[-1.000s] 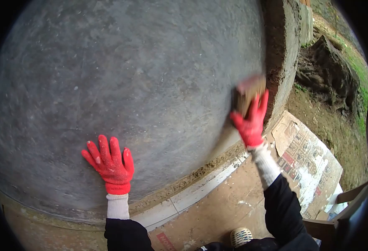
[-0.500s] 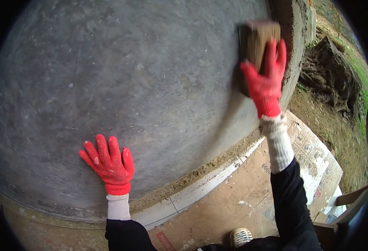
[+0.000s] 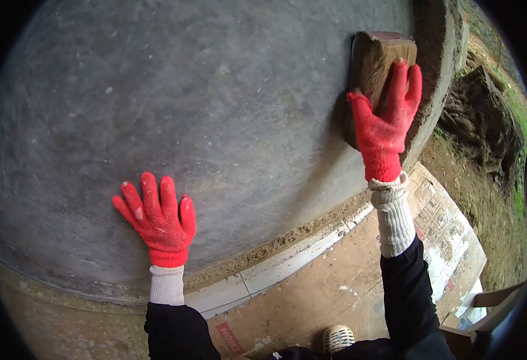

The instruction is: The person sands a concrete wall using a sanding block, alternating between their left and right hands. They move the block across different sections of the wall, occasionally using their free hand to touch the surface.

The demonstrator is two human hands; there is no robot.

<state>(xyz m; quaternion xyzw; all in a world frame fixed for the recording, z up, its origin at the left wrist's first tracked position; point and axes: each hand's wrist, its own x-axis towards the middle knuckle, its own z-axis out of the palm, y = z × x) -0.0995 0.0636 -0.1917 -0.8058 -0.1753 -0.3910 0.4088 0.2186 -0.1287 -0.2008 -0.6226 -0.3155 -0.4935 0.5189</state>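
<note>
A wooden block [image 3: 371,66] rests against the grey plastered wall [image 3: 215,102] at the upper right, close to the wall's edge. My right hand [image 3: 389,126], in a red glove, grips this block with thumb and fingers on either side. Lower left, my left hand [image 3: 160,219] lies flat on the wall in a matching red glove, fingers spread and holding nothing. The block's face against the wall is hidden.
White tiles [image 3: 275,274] and a rough mortar strip run along the wall's base. Cardboard [image 3: 311,294] covers the floor, with a shoe [image 3: 338,339] on it. Outside at the right are a dark mound [image 3: 485,114] and soil.
My right hand and the block sit slightly further right in view. My left hand appears a little higher, still spread. The whole view has shifted slightly.
</note>
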